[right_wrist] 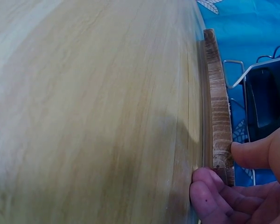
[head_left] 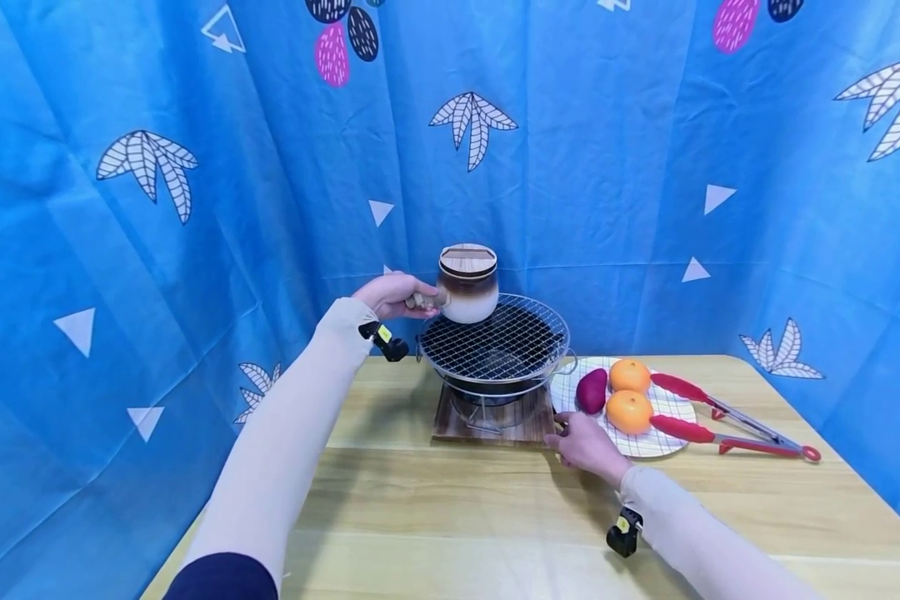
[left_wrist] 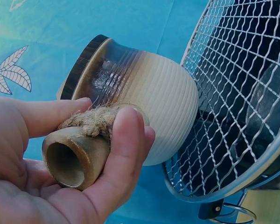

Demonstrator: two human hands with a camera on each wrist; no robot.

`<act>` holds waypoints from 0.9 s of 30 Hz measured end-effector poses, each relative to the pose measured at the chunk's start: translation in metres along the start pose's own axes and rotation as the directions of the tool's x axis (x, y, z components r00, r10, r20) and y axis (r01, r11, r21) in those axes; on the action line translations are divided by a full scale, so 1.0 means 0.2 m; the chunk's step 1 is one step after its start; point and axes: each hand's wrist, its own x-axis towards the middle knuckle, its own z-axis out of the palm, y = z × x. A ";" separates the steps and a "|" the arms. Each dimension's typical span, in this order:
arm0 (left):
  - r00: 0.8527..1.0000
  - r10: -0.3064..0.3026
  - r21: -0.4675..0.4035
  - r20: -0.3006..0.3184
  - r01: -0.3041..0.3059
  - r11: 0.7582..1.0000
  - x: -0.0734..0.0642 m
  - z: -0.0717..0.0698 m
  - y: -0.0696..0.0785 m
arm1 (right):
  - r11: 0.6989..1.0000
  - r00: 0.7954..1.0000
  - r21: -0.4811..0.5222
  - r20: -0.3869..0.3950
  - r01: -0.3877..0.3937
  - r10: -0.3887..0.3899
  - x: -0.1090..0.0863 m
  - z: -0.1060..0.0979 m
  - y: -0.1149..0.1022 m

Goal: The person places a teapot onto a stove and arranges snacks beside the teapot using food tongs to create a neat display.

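Observation:
My left hand (head_left: 397,296) grips the rope-wrapped hollow handle (left_wrist: 77,156) of a small teapot (head_left: 468,287) with a brown-to-white ribbed body and a wooden lid (left_wrist: 84,65). The pot is upright over the back left part of a round wire grill rack (head_left: 495,337), its base overlapping the mesh in the head view. Below the rack is a dark stove bowl on a wire stand, set on a square wooden board (head_left: 453,417). My right hand (head_left: 588,446) pinches the board's near right corner, thumb on top and fingers curled at its lower edge.
Right of the board lies a white checked plate (head_left: 663,446) holding a purple mangosteen-like fruit (head_left: 592,392) and two oranges (head_left: 630,412). Red-tipped tongs (head_left: 757,429) rest across the plate and wooden table (head_left: 435,517). A blue patterned curtain (head_left: 585,167) closes off the back and sides.

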 end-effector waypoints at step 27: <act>0.998 -0.032 -0.015 0.050 0.032 0.999 0.02 -0.02 -0.02 | 1.000 1.000 -0.001 -0.016 -0.017 0.017 0.01 0.02 0.01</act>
